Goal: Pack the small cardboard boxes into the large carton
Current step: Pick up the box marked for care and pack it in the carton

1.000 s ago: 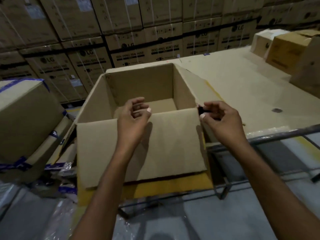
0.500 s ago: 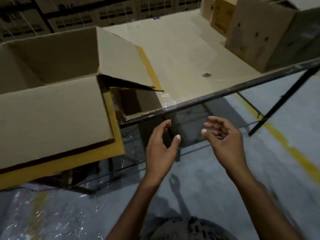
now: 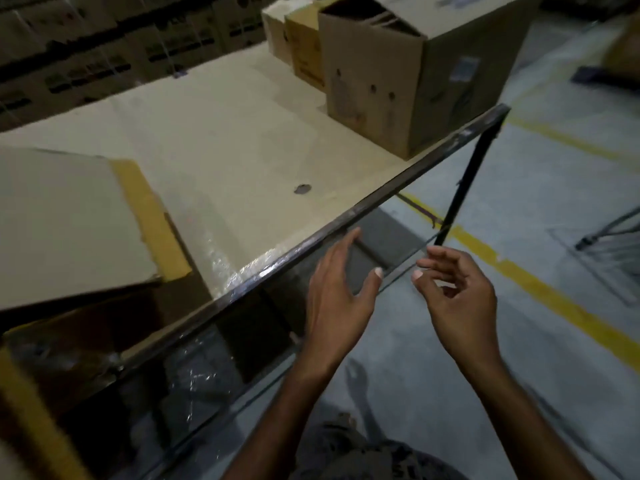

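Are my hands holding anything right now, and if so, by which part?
Nothing is held. The left hand and the right hand are both empty, in the air near the table's metal edge, fingers relaxed.

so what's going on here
A person is at a cardboard-covered table. Both hands are empty: the left hand and right hand hover open just off the table's metal edge. A flap of the large carton shows at far left; other cardboard boxes stand at the table's far right end.
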A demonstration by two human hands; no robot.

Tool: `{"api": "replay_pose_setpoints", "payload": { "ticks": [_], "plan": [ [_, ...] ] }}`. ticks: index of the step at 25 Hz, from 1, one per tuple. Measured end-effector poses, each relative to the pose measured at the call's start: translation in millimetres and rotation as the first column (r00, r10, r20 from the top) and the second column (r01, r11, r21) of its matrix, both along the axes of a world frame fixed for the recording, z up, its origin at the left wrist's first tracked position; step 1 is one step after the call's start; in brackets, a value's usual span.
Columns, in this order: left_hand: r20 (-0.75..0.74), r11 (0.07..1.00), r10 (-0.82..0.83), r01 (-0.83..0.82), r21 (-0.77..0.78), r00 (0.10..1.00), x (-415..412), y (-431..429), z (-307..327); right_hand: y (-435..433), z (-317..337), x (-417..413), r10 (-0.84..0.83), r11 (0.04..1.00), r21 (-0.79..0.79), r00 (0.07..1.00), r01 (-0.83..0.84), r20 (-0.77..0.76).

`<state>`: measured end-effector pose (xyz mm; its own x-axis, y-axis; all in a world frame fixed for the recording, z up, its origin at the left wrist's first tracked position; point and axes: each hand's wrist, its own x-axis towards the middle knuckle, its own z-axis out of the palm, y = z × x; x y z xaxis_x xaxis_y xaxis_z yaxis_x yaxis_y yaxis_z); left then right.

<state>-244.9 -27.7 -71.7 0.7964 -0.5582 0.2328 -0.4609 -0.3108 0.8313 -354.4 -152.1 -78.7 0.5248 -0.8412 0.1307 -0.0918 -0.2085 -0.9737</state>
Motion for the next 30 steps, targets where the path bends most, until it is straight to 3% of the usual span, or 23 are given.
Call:
{"api": "replay_pose_setpoints", "payload": {
  "ticks": [5,10,18,22,30],
  "plan": [
    [0.09,0.993,-0.061,0.07,-0.1,0.994,56,-102,35,-85,37,39,-0.143,0.967,-0.199,0.987,0.156,0.078],
    [0.162,0.989,-0.076,0.095,-0.115,0.984,82,-209,62,-188,52,73,-0.167,0.961,-0.209,0.983,0.18,0.082],
    [0.11,0.956,0.225,-0.197,-0.219,0.968,125,-359,77,-375,71,129,0.04,0.959,-0.279,0.999,-0.043,-0.017],
    [0.164,0.922,0.34,-0.293,-0.253,0.926,151,-405,94,-453,95,173,0.161,0.914,-0.368,0.985,-0.171,-0.056],
    [0.276,0.918,0.395,-0.367,-0.151,0.876,254,-460,120,-553,136,290,0.175,0.768,-0.619,0.984,-0.165,-0.046]
  ]
}}
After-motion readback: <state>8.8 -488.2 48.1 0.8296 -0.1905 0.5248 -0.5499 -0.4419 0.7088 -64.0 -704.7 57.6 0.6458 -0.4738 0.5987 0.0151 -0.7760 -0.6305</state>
